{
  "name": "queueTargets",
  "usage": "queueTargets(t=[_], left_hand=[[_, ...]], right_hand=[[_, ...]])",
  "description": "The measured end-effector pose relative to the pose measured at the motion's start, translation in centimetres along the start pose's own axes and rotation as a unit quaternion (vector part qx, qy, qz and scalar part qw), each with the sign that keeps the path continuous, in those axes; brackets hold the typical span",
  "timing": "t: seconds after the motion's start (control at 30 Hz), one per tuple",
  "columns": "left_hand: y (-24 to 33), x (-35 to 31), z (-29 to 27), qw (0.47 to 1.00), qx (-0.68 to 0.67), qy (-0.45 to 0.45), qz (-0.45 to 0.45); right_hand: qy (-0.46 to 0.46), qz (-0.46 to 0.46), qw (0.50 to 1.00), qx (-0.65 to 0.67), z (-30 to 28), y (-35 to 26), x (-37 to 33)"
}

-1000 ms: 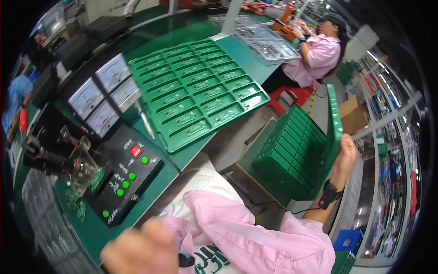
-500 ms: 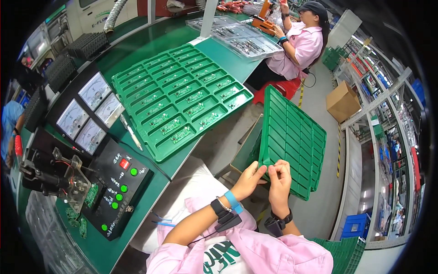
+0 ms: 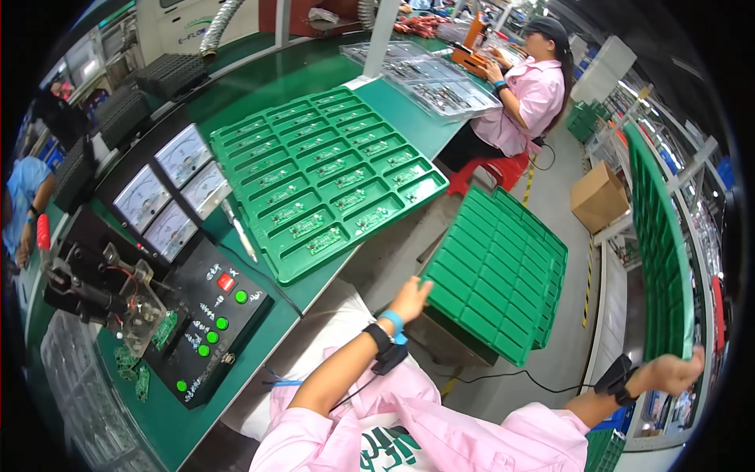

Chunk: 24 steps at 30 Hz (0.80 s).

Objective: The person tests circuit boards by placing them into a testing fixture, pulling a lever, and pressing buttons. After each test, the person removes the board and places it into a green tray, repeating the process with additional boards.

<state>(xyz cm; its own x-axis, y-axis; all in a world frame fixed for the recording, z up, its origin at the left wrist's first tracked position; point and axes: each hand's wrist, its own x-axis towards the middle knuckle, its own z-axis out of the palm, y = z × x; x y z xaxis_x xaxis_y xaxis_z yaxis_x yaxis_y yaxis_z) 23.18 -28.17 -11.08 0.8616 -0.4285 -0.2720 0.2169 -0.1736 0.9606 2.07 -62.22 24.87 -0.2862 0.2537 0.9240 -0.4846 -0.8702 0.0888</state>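
Note:
My right hand [image 3: 670, 374] is closed on the lower edge of a green plastic tray [image 3: 657, 244], held nearly upright at the far right. Further left, other green trays [image 3: 495, 275] lie stacked with their ribbed undersides up, on a stand beside the table. At the near left corner of that stack is my left hand [image 3: 410, 299], its fingers pressed together on the tray edge. Another green tray [image 3: 314, 177] lies on the table with small circuit boards in its compartments.
A black test box [image 3: 212, 322] with green buttons and a clamp fixture stands at the left, below several dial meters [image 3: 182, 153]. A pen [image 3: 240, 232] lies beside the tray. A co-worker [image 3: 535, 98] sits beyond, near clear trays [image 3: 429, 79]. Shelves and a cardboard box [image 3: 599, 197] stand right.
One green tray has come off the stack and swung far right in my right hand. The stack now lies flatter, with my left hand still at its corner. The co-worker's raised hand has come down.

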Motion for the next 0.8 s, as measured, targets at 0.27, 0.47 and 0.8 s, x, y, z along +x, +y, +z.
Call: queueTargets(t=[0.27,0.47,0.8], left_hand=[[9.1,-7.9,1.9,0.842,0.285,0.188,0.418],[6.1,-8.9,1.5,0.871,0.127,-0.001,0.475],[8.8,-10.5,-10.4,0.882,-0.388,0.190,0.187]], right_hand=[[0.066,-0.015,0.979,0.191,-2.5,-7.5,-0.7],[0.027,0.064,0.918,0.391,3.5,-7.1,-0.6],[-0.504,-0.209,0.501,0.672,-2.3,-34.6,-7.8]])
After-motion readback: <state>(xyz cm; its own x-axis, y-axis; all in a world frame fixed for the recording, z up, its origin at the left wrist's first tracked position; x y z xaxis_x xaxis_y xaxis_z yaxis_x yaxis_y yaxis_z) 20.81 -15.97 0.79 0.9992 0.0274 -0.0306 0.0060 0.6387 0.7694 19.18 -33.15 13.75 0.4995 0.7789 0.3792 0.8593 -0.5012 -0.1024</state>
